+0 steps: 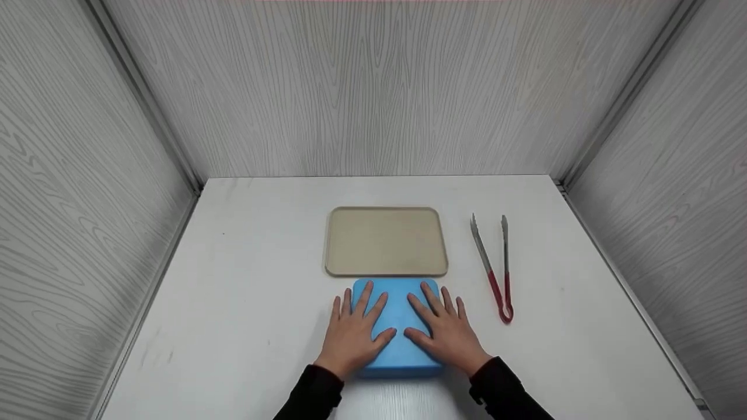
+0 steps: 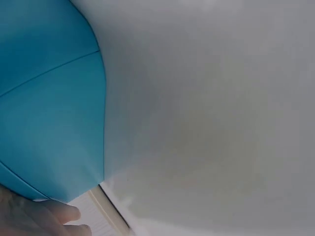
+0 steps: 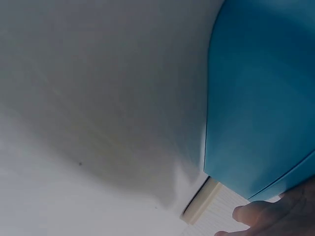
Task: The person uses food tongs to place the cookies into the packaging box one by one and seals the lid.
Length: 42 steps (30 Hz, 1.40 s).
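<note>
A light blue box (image 1: 400, 354) with rounded corners lies near the front of the white table, its lid facing up. My left hand (image 1: 352, 339) rests on the left part of the lid with fingers spread. On the right part lies my right hand (image 1: 449, 337), its fingers also spread and straight. The thumbs point toward each other with a gap between them. In the left wrist view the box's side (image 2: 54, 123) shows a lid seam, and some fingers (image 2: 61, 212) reach past its edge. The right wrist view has the box's other side (image 3: 261, 108) and fingers (image 3: 253, 212) close by.
Just beyond the box lies a flat beige tray (image 1: 385, 242). To the right, tongs (image 1: 496, 290) with red handles and metal tips lie spread, tips pointing away. Grey wood-grain panels (image 1: 373, 87) stand at the back and both sides of the table.
</note>
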Available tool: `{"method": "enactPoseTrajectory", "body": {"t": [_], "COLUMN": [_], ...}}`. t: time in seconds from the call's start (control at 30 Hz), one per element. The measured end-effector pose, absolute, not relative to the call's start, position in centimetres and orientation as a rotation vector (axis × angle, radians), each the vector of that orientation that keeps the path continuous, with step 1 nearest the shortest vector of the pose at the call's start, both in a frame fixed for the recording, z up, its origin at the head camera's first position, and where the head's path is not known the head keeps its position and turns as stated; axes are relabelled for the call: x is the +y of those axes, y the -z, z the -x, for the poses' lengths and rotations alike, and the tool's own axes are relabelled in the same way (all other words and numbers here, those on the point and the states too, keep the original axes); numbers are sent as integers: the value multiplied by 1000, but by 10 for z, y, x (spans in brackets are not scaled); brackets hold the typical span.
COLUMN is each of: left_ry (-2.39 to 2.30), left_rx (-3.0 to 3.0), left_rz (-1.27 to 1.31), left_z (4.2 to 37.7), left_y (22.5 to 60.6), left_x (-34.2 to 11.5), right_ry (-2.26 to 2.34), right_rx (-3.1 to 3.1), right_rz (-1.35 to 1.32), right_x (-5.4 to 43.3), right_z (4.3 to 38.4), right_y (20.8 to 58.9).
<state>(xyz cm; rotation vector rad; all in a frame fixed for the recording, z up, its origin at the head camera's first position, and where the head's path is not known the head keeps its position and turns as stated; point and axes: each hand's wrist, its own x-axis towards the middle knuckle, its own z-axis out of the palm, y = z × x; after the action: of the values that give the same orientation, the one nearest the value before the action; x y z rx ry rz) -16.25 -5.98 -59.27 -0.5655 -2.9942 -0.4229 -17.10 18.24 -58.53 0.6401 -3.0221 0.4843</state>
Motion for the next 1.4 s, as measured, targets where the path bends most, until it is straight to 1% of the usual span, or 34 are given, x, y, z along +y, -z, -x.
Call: {"method": "enactPoseTrajectory", "body": {"t": [0.27,0.5,0.9,1.17,1.4], "left_ry": [601,712,593,629,589], "left_rx": [-2984,-2972,-3005,-3006,-3014], "left_rz": [591,562,590,485,392], "left_z": [167,171,174,182,194], "left_y": [594,597,592,586,572], "left_x": [-61,-61,-61,-68,-88], "right_ry": [-495,-530,-525,-515,-480], "right_rx": [-3053,-3033,-3077,-3045,-3023], "right_rz": [-640,-657,-625,-631,-574], "right_x": [184,183,184,187,195], "right_z": [175,179,181,186,197], "right_y": [588,589,586,580,570]}}
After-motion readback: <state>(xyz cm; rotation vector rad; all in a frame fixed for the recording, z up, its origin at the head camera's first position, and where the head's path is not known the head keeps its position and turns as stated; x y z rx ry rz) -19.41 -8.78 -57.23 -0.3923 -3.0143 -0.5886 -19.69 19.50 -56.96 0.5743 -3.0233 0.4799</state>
